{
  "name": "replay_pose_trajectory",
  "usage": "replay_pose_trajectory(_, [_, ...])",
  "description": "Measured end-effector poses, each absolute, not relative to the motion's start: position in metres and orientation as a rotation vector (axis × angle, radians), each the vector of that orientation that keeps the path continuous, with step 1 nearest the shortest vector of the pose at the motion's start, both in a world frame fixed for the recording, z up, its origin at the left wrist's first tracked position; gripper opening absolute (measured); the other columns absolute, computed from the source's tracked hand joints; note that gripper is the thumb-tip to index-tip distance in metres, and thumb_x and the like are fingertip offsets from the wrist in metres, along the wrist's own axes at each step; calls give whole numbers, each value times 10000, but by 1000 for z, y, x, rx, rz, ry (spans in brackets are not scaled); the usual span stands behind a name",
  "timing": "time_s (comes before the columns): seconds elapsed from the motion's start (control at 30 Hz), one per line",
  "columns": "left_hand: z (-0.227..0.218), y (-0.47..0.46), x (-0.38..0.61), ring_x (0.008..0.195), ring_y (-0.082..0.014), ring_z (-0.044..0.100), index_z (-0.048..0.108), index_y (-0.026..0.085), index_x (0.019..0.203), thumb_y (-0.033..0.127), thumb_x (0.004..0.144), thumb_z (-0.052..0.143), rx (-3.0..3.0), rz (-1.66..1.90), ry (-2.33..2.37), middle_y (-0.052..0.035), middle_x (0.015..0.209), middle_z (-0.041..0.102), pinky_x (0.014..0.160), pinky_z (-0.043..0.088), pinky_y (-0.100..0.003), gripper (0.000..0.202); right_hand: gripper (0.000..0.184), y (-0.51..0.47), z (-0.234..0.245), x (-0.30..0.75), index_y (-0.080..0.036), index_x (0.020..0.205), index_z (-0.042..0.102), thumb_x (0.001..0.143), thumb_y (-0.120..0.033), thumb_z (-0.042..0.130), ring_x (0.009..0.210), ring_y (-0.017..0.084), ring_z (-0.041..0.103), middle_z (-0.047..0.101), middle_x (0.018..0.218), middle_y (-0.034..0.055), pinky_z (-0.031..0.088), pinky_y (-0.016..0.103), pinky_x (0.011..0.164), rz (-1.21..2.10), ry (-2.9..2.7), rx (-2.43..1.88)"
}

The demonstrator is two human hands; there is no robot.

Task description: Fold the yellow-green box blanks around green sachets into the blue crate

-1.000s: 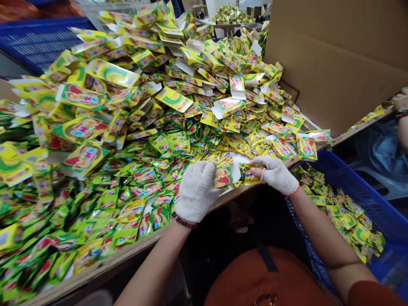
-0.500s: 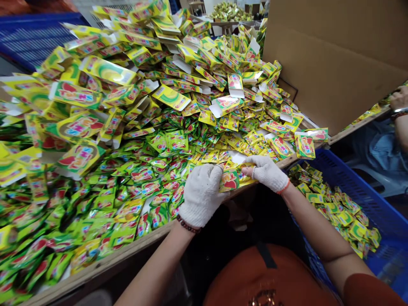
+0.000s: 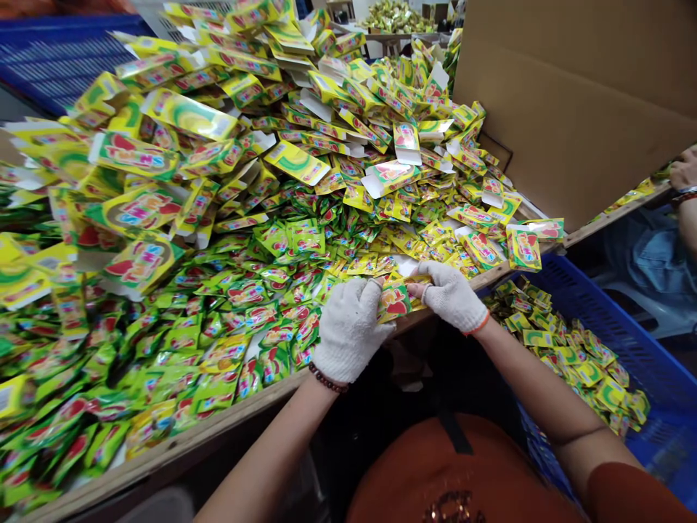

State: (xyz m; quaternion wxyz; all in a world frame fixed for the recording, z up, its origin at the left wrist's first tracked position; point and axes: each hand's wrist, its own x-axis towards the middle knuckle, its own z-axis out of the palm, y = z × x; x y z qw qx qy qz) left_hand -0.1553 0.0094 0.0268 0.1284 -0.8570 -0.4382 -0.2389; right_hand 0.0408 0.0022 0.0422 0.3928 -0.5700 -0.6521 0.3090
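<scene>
My left hand [image 3: 350, 330], in a white knitted glove, is closed around a small yellow-green printed carton [image 3: 394, 301] with red fruit on its face. My right hand [image 3: 453, 296], gloved with bare fingertips, pinches at the carton's right end. Whether a packet sits between those fingers is hidden. Both hands are at the wooden front edge of the table. Under and behind them lie yellow packets [image 3: 364, 264]. Green packets [image 3: 247, 292] spread out to the left of my left hand.
Open cartons [image 3: 188, 116] are heaped at the back left. A large cardboard sheet [image 3: 571, 94] stands at the right. Below the edge, a blue crate [image 3: 661, 396] holds filled cartons [image 3: 591, 370]. Another person's hand [image 3: 683, 171] shows at the far right.
The carton and both hands have shifted very slightly, with the right fingers now closer against the carton's end. The view has moved a little; the piles look the same.
</scene>
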Motion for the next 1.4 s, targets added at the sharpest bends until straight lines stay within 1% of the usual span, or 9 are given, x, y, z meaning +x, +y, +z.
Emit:
replay_pose_trajectory(0.1, [28, 9, -154, 847, -299, 568, 582, 145, 1104, 486, 715, 728, -2458, -724, -1359, -128, 922, 619, 736, 449, -404, 538, 223, 2, 41, 36, -157, 984, 642, 824, -311, 630, 843, 200, 590, 659, 872, 46, 459, 311, 779, 671, -1600, -1505])
replay_pose_trajectory(0.23, [26, 13, -159, 866, -299, 565, 576, 152, 1153, 476, 749, 700, -2432, -757, -1351, -132, 937, 618, 737, 444, -405, 532, 209, 1, 48, 42, -181, 1019, 608, 852, -302, 574, 689, 154, 577, 641, 802, 7, 469, 271, 643, 1026, -1597, -1369])
replay_pose_trajectory(0.47, [24, 14, -157, 848, -289, 569, 575, 145, 1202, 440, 754, 706, -2411, -784, -1258, -137, 945, 626, 728, 428, -396, 553, 143, -3, 55, 39, -184, 663, 568, 782, -252, 611, 636, 136, 537, 560, 635, -9, 433, 259, 625, 767, -1633, -1400])
replay_pose_trajectory(0.67, [22, 14, -158, 868, -294, 578, 564, 138, 1237, 446, 770, 698, -2374, -852, -1351, -136, 942, 624, 753, 433, -406, 575, 370, -13, 60, 28, -146, 1117, 633, 858, -386, 524, 383, 107, 504, 589, 592, -25, 389, 235, 424, 1359, -1471, -1322])
replay_pose_trajectory(0.77, [20, 12, -155, 955, -317, 589, 542, 139, 1272, 485, 764, 699, -2385, -982, -1435, -150, 1020, 624, 833, 448, -442, 635, 226, -11, 65, 25, -166, 882, 623, 866, -367, 521, 361, 100, 469, 494, 507, -53, 332, 214, 385, 1397, -1595, -1299])
replay_pose_trajectory(0.9, [27, 5, -147, 1100, -325, 585, 542, 152, 1269, 456, 839, 623, -2561, -1266, -1525, -154, 1147, 626, 966, 447, -476, 533, 168, 3, 76, 24, -198, 648, 547, 816, -202, 561, 705, 156, 612, 618, 739, 17, 477, 253, 623, 894, -1989, -1216])
replay_pose_trajectory(1.03, [31, -1, -148, 964, -213, 674, 528, 194, 1177, 300, 920, 528, -2715, -1856, -1790, -84, 1058, 680, 844, 553, -359, 278, 161, 11, 74, 26, -239, 840, 664, 824, -142, 537, 980, 219, 628, 686, 930, 45, 494, 360, 905, 628, -2016, -1065])
replay_pose_trajectory(1.17, [23, -1, -155, 845, -187, 713, 464, 200, 1124, 301, 836, 663, -2529, -2382, -1961, -61, 986, 704, 722, 593, -311, 365, 166, 10, 47, 22, -214, 1002, 634, 841, -254, 617, 1027, 218, 635, 659, 1126, 90, 521, 372, 912, 661, -1622, -1101])
replay_pose_trajectory(1.4, [20, 1, -173, 1003, -211, 689, 644, 185, 1104, 301, 832, 667, -2662, -2039, -1816, -73, 1083, 722, 881, 573, -348, 297, 305, 10, 16, 9, -195, 1123, 604, 857, -342, 618, 956, 192, 657, 679, 1064, 77, 541, 342, 876, 906, -1581, -1074])
